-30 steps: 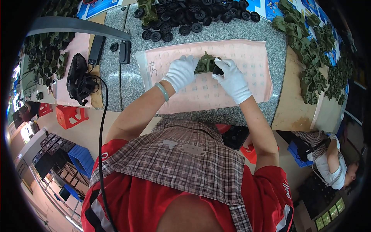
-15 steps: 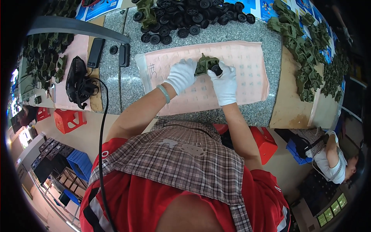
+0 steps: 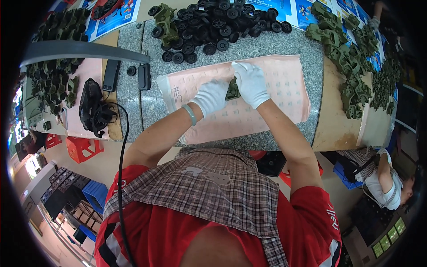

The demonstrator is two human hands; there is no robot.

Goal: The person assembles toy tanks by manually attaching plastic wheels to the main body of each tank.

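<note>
1. Green toy car body: between my gloved fingers, above the pink sheet.
2. Left hand, right hand: fingers clamped on it.
3. Probably light, rigid plastic; grip its sides.

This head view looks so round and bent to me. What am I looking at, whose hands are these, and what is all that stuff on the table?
The picture comes from a wide camera worn on a person's head, looking down, so straight edges curve near the rim. There is no machine: the two white-gloved hands are the person's own. The left hand and the right hand together hold a small green toy part over a pink sheet lying on the grey stone table. Beyond the sheet lies a pile of black toy wheels, with a green toy car at its left end. To the right is a heap of green toy bodies, and more green parts lie at the left. A black tool with a cable rests left of the sheet. Another person sits at the lower right.
</note>
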